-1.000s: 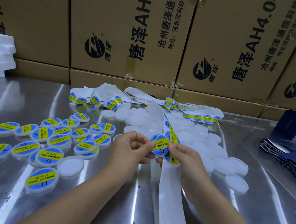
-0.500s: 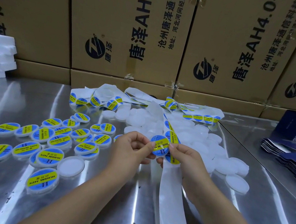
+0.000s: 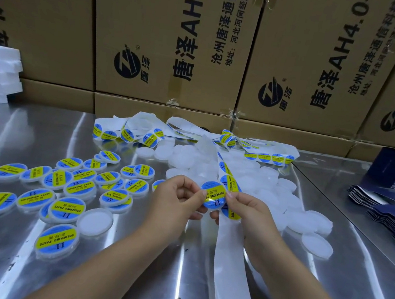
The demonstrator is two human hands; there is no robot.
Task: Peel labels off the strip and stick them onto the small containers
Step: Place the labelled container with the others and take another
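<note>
Hardly anything shifts | left hand (image 3: 175, 200) pinches round blue-and-yellow paper label (image 3: 213, 196) by its edge, likely sparing the glue | right hand (image 3: 248, 213) grips long white backing strip (image 3: 230, 254), anchoring the peel

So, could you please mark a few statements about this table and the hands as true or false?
1. Labelled containers lie on the table, left of the left hand. True.
2. The strip runs under the right hand. True.
3. Both hands lie flat. False: their fingers pinch a round blue label between them, above the table.
4. The blue cartons sit at the far left. False: they are at the right.
5. Cardboard boxes stand behind the table. True.
</note>
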